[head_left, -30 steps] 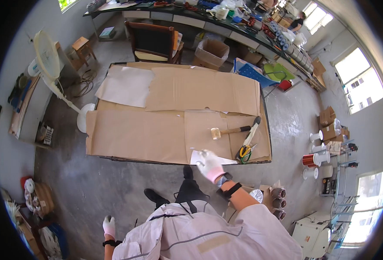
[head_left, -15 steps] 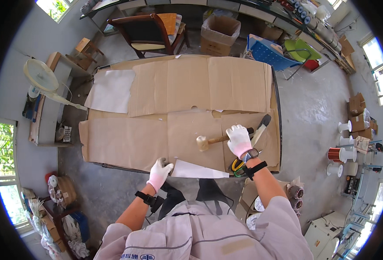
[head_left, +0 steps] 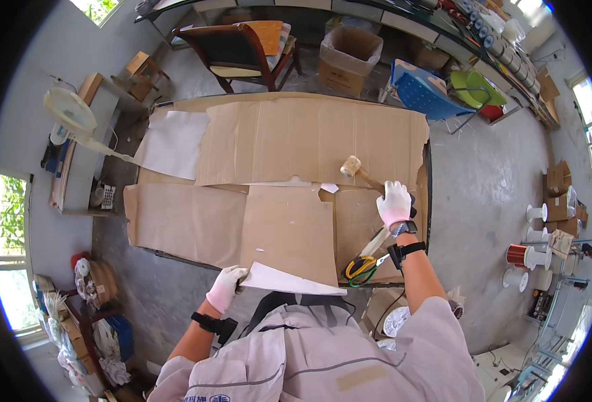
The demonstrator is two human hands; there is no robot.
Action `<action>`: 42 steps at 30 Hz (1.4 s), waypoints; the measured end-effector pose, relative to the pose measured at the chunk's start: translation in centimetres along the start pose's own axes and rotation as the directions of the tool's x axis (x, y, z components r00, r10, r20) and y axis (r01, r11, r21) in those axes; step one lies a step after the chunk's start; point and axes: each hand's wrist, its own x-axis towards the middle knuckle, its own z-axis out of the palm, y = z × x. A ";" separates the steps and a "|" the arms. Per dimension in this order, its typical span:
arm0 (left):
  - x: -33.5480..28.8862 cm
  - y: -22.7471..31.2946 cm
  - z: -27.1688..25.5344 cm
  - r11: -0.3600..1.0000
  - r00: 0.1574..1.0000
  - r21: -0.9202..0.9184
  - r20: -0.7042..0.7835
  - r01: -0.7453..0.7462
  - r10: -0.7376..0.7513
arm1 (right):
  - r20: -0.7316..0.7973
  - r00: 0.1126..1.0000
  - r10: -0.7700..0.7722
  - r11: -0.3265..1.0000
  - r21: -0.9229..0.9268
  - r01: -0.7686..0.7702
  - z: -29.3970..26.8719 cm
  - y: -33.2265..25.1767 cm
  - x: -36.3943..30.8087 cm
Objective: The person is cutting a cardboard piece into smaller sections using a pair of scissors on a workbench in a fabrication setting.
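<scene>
My right hand [head_left: 395,203], in a white glove, is closed around the handle of a mallet [head_left: 351,166]. The mallet's pale, blunt head points up and left over the far cardboard. My left hand [head_left: 225,288], gloved too, pinches the near left corner of a brown cardboard sheet [head_left: 288,228]. A white strip [head_left: 289,279] runs along that sheet's near edge, which juts past the table toward me. Scissors with yellow and green handles [head_left: 359,268] lie below my right hand, beside a long pale tool [head_left: 375,242] whose kind I cannot make out.
More cardboard [head_left: 276,137] covers the table, with a white sheet [head_left: 172,144] at its far left. A fan [head_left: 71,110] stands to the left. Beyond the table are a chair [head_left: 239,57], a lined carton [head_left: 349,60] and a blue chair [head_left: 420,90]. Wire spools [head_left: 527,256] stand right.
My left hand has drawn the cardboard sheet toward me, and its near edge now reaches further past the table. My right hand has lifted the mallet away, up and to the right.
</scene>
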 end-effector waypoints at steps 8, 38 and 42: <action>-0.1 -4.3 -2.5 0.996 0.993 0.080 -0.112 0.035 -0.026 | 0.075 0.997 0.008 0.985 -0.173 0.005 -1.7 -4.9 0.2; -27.7 -20.5 -19.3 0.959 0.935 -0.283 -0.347 -0.029 -0.074 | 0.149 0.534 -0.832 0.550 0.342 0.762 -3.8 -28.9 -14.1; -32.6 -27.2 -20.9 0.883 0.888 -0.409 -0.460 -0.230 0.018 | 0.061 0.230 -0.971 0.225 0.548 0.805 -5.1 -39.3 -23.7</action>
